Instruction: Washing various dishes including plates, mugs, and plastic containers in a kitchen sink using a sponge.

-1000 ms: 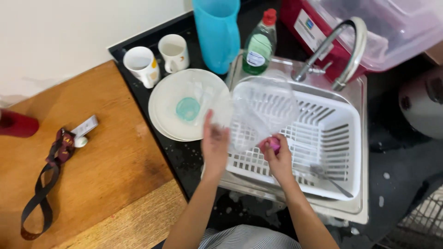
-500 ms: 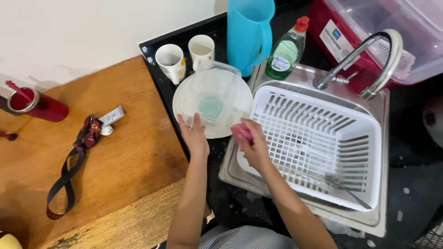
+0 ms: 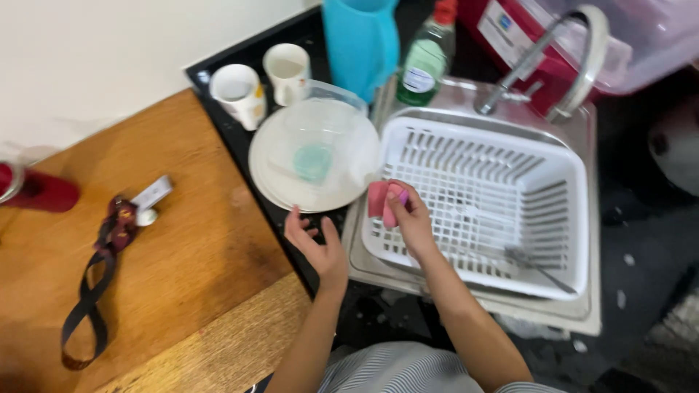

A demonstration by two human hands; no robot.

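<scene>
My right hand (image 3: pixel 410 218) grips a pink sponge (image 3: pixel 381 200) at the left rim of the white slotted basket (image 3: pixel 502 153) in the sink. My left hand (image 3: pixel 318 247) hovers with fingers apart over the black counter, just below the white plate (image 3: pixel 273 167). A clear plastic container (image 3: pixel 320 135) with a bluish bottom rests upside down on that plate, free of both hands.
Two white mugs (image 3: pixel 237 91) (image 3: pixel 287 69), a blue jug (image 3: pixel 362 40) and a green dish-soap bottle (image 3: pixel 422 65) stand behind the plate. A curved tap (image 3: pixel 575 58) arches over the sink. A fork (image 3: pixel 535 263) lies in the basket. A strap (image 3: pixel 95 284) and red bottle (image 3: pixel 36 191) lie on the wooden worktop.
The clear container went from both hands over the basket onto the plate. My left hand let go and drew back toward me. My right hand keeps the sponge.
</scene>
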